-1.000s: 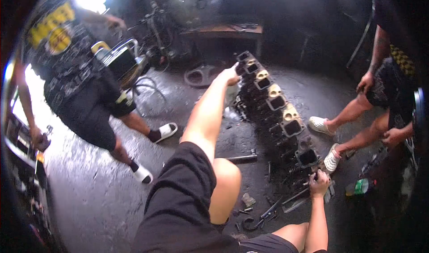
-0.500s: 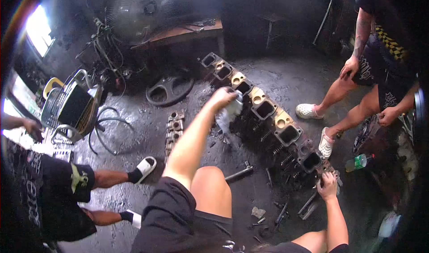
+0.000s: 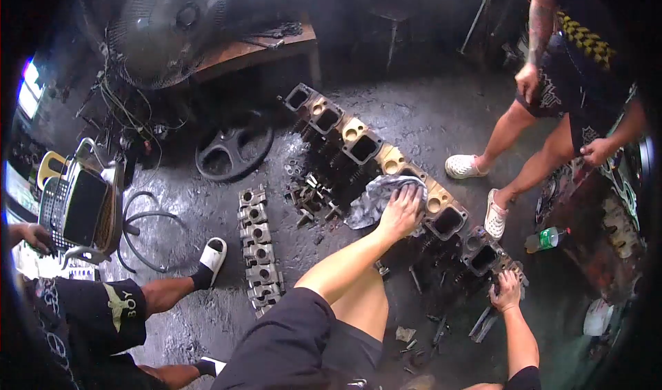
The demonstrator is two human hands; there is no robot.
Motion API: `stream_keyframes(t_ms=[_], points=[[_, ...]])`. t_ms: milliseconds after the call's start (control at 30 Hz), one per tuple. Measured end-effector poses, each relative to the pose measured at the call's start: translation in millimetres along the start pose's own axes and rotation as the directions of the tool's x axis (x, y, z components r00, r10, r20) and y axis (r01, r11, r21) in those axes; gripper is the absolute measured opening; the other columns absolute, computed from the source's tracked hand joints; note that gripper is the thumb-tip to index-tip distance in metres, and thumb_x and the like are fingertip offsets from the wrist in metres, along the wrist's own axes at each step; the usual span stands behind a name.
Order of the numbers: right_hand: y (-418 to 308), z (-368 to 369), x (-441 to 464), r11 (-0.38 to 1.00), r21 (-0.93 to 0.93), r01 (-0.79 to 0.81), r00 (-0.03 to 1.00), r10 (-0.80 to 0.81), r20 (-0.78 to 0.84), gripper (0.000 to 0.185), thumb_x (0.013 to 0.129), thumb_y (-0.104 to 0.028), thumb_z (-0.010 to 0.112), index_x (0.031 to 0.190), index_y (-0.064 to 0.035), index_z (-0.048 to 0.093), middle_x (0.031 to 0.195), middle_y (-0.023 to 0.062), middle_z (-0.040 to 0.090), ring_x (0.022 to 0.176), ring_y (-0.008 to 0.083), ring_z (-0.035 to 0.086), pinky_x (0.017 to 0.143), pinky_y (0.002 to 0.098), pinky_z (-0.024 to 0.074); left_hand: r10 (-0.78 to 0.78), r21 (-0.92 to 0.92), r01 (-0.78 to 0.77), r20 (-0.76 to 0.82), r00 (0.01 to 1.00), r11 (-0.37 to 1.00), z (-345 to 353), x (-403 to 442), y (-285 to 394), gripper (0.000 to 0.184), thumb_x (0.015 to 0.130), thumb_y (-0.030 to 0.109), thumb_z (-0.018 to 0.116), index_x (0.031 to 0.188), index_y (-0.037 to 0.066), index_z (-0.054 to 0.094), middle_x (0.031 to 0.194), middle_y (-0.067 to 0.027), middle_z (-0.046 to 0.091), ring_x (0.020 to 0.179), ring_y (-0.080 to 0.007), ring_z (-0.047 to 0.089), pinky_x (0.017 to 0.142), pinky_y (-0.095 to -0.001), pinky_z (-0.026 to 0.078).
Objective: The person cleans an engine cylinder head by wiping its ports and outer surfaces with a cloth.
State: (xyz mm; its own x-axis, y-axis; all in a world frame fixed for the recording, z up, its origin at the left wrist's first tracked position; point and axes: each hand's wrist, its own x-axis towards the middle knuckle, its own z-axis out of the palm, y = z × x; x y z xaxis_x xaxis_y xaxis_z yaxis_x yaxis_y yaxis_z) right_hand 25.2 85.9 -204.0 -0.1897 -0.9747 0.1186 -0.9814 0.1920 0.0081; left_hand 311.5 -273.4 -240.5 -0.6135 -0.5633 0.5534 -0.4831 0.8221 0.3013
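A long metal cylinder head (image 3: pixel 394 161) with square ports and round holes lies diagonally across the dark floor. My left hand (image 3: pixel 403 211) presses a grey-white rag (image 3: pixel 378 200) against the head's middle, fingers spread over the cloth. At the near right end, my right hand (image 3: pixel 507 290) grips the edge of the head with bent fingers. Springs show along the head's lower side. Left of the head lie a row of metal caps (image 3: pixel 261 252) and a pile of small metal parts (image 3: pixel 312 198).
A co-worker's legs in white clogs (image 3: pixel 495 216) stand beyond the head; another co-worker's slippered foot (image 3: pixel 214 253) is at left. Around are a steering wheel (image 3: pixel 234 145), a chair (image 3: pixel 83 204), a fan (image 3: pixel 172 24), a green-labelled bottle (image 3: pixel 548 238) and loose tools (image 3: pixel 485 323).
My left hand has moved from the head's far end toward its middle, with the rag now spread beneath it. My right hand stays at the near end. The view has shifted.
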Motion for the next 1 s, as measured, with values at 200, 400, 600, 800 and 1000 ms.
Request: stream_keyframes(t_ms=[200,400,600,800,1000], points=[[-7,-6,3,0.999,-0.021,0.028,1.000,-0.029,-0.008,0.046,0.078,-0.021,0.067,0.121,-0.0056,0.063,0.131,0.0238,0.059,0.126,0.0405,0.053,0.117,0.0539,0.0305,0.053,-0.301,-0.052,-0.007,0.999,0.952,21,0,-51,0.041,0.086,0.004,0.052,0.126,0.004,0.062,0.103,-0.0183,0.066,0.094,-0.0340,0.064,0.087,-0.0429,0.052],[2,-13,-3,1.000,-0.003,0.023,0.999,-0.023,0.045,0.040,0.077,-0.030,0.070,0.109,-0.0062,0.067,0.118,0.0151,0.066,0.115,0.0311,0.060,0.106,0.0458,0.0411,-0.485,-0.591,0.399,0.014,0.874,0.701,-59,31,26,0.031,0.083,-0.005,0.060,0.114,-0.002,0.063,0.105,-0.0148,0.071,0.097,-0.0238,0.069,0.090,-0.0348,0.052],[6,-8,-7,0.995,0.011,0.103,0.988,-0.101,-0.113,0.039,0.075,-0.029,0.071,0.106,-0.0052,0.067,0.111,0.0131,0.066,0.108,0.0297,0.061,0.100,0.0443,0.0438,-0.352,-0.709,0.252,0.005,0.936,0.659,-16,5,195,0.050,0.077,-0.005,0.064,0.126,0.000,0.056,0.119,-0.0136,0.061,0.112,-0.0268,0.057,0.102,-0.0382,0.043],[11,-14,-5,0.976,0.180,0.124,0.988,-0.105,-0.113,0.030,0.073,-0.023,0.071,0.097,-0.0052,0.068,0.101,0.0107,0.067,0.102,0.0279,0.063,0.096,0.0426,0.0458,0.159,-0.338,-0.015,0.404,0.901,0.941,48,-26,267,0.065,0.079,0.031,0.066,0.125,-0.014,0.052,0.115,-0.0300,0.063,0.107,-0.0395,0.063,0.095,-0.0481,0.049],[10,-9,-3,0.957,0.257,0.134,0.976,-0.082,-0.204,0.029,0.071,-0.011,0.067,0.099,-0.0012,0.068,0.106,0.0177,0.068,0.104,0.0361,0.064,0.100,0.0477,0.0476,-0.041,-0.233,0.405,0.825,0.563,0.884,78,15,273,0.051,0.071,0.023,0.071,0.109,-0.009,0.060,0.101,-0.0289,0.069,0.097,-0.0393,0.071,0.085,-0.0473,0.057]])
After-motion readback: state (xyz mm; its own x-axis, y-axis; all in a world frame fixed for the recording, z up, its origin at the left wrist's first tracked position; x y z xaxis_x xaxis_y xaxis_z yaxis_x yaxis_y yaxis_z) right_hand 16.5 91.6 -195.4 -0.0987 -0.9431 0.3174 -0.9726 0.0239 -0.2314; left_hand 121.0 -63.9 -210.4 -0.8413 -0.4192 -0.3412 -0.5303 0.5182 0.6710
